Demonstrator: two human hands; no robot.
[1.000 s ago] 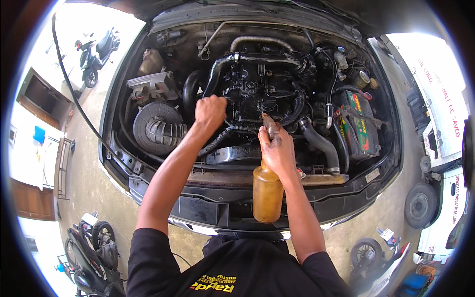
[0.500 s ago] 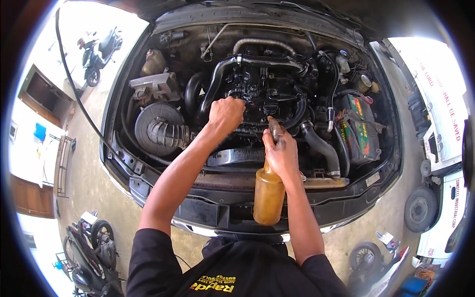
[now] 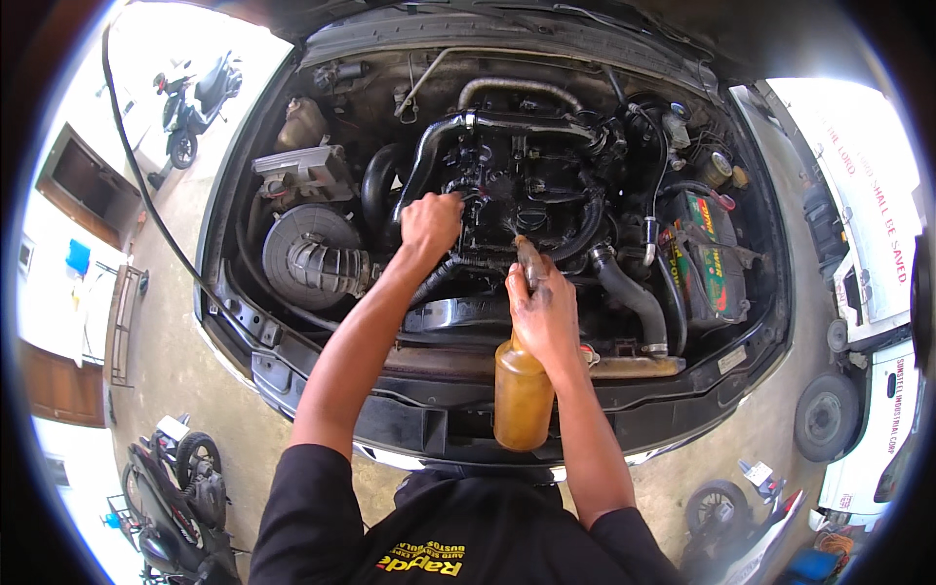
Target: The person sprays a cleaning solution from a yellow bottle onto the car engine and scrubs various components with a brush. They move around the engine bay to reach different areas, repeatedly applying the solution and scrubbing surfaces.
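Note:
My right hand (image 3: pixel 546 317) is wrapped round the neck of a spray bottle (image 3: pixel 524 395) of cloudy amber plastic. Its brownish nozzle points away from me at the engine (image 3: pixel 531 185), whose top looks black and wet. Dark smudges mark the fingers of this hand. Over the engine's left part, my left hand (image 3: pixel 431 226) is closed, fingers curled. A thin line shows beyond its fingertips, towards a dark, fuzzy patch on the engine; what the hand grips, I cannot make out. Near the nozzle is a round black cap (image 3: pixel 531 216).
A ribbed intake duct and round air filter housing (image 3: pixel 310 252) sit left of my left arm. On the right are a thick radiator hose (image 3: pixel 629 292) and a battery (image 3: pixel 710 258). The raised hood (image 3: pixel 487 24) hangs over the bay; a black cable (image 3: pixel 146 175) runs down the left.
My left hand has shifted a little left and away from the nozzle. The right hand and spray bottle have moved slightly left and towards me.

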